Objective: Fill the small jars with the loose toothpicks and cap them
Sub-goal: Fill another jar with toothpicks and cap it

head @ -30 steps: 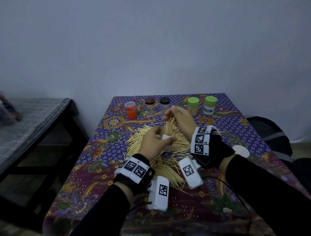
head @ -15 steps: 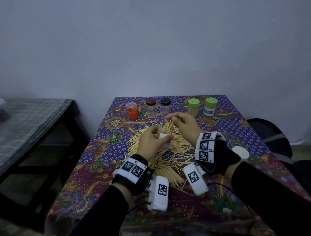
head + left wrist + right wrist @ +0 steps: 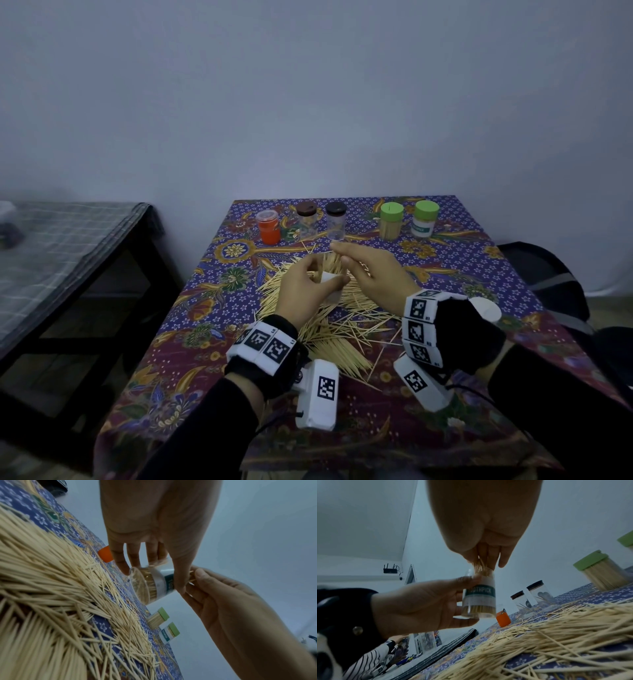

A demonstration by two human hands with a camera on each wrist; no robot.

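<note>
My left hand (image 3: 317,274) grips a small clear jar (image 3: 331,278) with a teal "TOOTHPICK" label (image 3: 479,591), held above the pile and partly filled. My right hand (image 3: 342,255) pinches a bundle of toothpicks (image 3: 481,568) whose lower ends stand in the jar's open mouth. In the left wrist view the jar (image 3: 154,584) tilts in my fingers, with the right hand (image 3: 223,601) beside it. Loose toothpicks (image 3: 329,318) lie heaped on the patterned tablecloth (image 3: 205,359) under both hands. A white cap (image 3: 486,308) lies behind my right wrist.
Along the table's far edge stand an orange jar (image 3: 269,226), two dark-capped clear jars (image 3: 306,221) (image 3: 335,221) and two green-capped jars of toothpicks (image 3: 391,221) (image 3: 425,219). A second table (image 3: 68,240) is at left, a dark bag (image 3: 548,274) at right.
My right hand has come down a little with its bundle of toothpicks, closer onto the jar's mouth. The left hand holds the jar in about the same place.
</note>
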